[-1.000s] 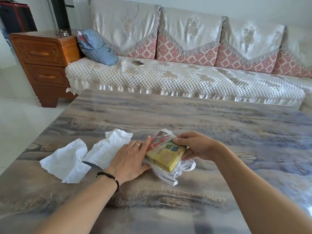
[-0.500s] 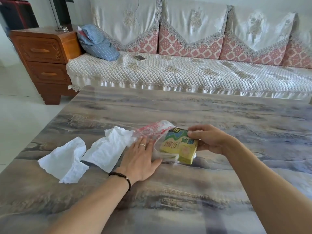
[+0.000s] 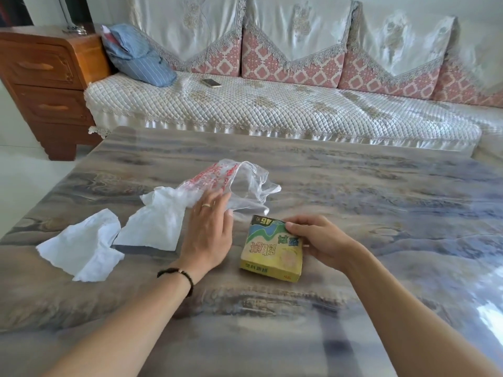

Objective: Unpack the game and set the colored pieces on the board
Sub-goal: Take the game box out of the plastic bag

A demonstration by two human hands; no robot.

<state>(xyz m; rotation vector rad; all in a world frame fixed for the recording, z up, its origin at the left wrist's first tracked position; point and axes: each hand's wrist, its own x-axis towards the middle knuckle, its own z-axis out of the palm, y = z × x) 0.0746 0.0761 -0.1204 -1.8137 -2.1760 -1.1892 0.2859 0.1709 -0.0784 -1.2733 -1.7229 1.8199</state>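
Box (image 3: 272, 247) now out of its crinkled clear bag (image 3: 239, 186): flat yellow cardboard, near centre of marbled table (image 3: 353, 186), gripped by right hand (image 3: 321, 240); left hand (image 3: 209, 229) flat, fingers straight, on bag; lettering illegible.

On the table (image 3: 353, 191), the game box (image 3: 272, 248) lies right of the tissues (image 3: 81, 246), plastic bag (image 3: 239, 183) behind it.

The small cardboard game box (image 3: 272, 248) is yellow with green and blue bands; the crumpled clear plastic bag (image 3: 239, 186) carries red print.
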